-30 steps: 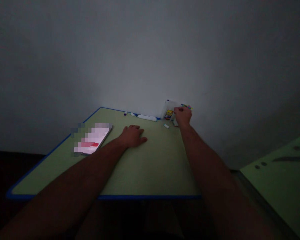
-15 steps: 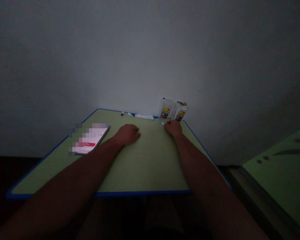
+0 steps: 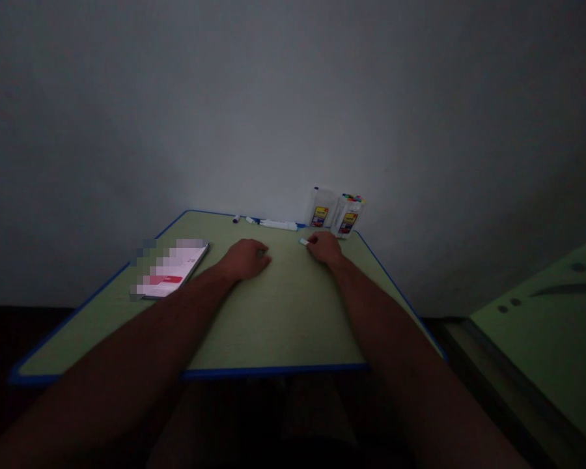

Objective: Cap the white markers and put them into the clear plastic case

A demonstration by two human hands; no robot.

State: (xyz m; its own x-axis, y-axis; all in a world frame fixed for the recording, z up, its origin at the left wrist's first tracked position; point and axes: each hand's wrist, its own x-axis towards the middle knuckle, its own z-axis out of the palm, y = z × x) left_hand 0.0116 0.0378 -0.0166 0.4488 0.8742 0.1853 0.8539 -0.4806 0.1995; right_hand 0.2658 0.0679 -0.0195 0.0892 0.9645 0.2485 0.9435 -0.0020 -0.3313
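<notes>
My right hand [image 3: 325, 249] is closed around a white marker [image 3: 303, 241]. Only its pale-blue-tipped end sticks out to the left of the fingers; the rest is hidden by the hand. Over the left-centre of the table, my left hand [image 3: 247, 259] has thumb and index finger apart, with nothing visible between them. Beyond both hands, white markers [image 3: 278, 225] lie along the table's back edge. Two short white pieces that look like marker caps, one with a purple end [image 3: 236, 219] and one pale [image 3: 250, 220], lie to their left.
Two clear marker cases stand at the back right: one [image 3: 321, 208] with little visible inside, the other [image 3: 348, 215] with several coloured tips on top. A lit phone or tablet [image 3: 176, 270] lies left of my left forearm. The green table [image 3: 273, 326] has a blue rim; a wall rises behind.
My right hand has moved left, away from the marker cases, carrying the white marker. My left hand has hardly moved. The view has shifted slightly.
</notes>
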